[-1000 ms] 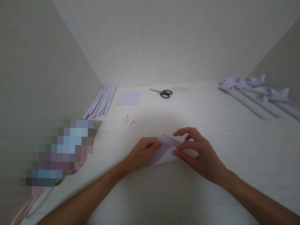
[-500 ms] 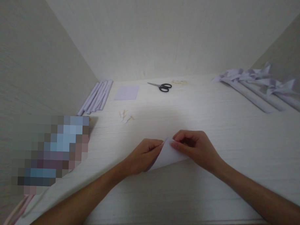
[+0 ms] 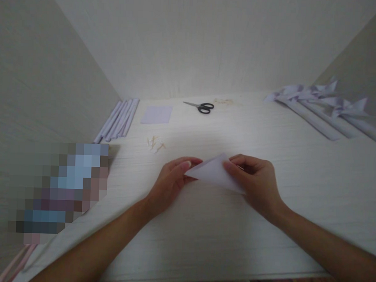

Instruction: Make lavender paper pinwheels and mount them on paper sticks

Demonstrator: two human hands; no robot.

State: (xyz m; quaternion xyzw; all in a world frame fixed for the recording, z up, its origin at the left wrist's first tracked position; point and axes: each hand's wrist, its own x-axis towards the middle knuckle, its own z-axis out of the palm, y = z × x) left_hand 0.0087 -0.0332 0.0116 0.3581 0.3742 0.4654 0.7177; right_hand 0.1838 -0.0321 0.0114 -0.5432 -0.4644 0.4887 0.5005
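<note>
A pale sheet of paper (image 3: 216, 171), folded over into a triangle, is held up a little over the middle of the table. My right hand (image 3: 256, 180) pinches its right side, thumb in front and fingers behind. At the paper's pointed left corner is my left hand (image 3: 172, 177), its thumb close to the tip and its fingers reaching behind the sheet. The left fingers are partly hidden, and their hold looks loose.
Scissors (image 3: 204, 108) lie at the back beside a flat paper square (image 3: 157, 115). Rolled paper tubes (image 3: 119, 119) lie back left; paper pinwheels (image 3: 300, 94) on tubes lie back right. Small sticks (image 3: 155, 144) are scattered nearer. A blurred-out object (image 3: 72, 182) stands left.
The folded paper has turned, so its point now faces left and its fold lies higher. My left hand has shifted up and left along it; my right hand has moved slightly right.
</note>
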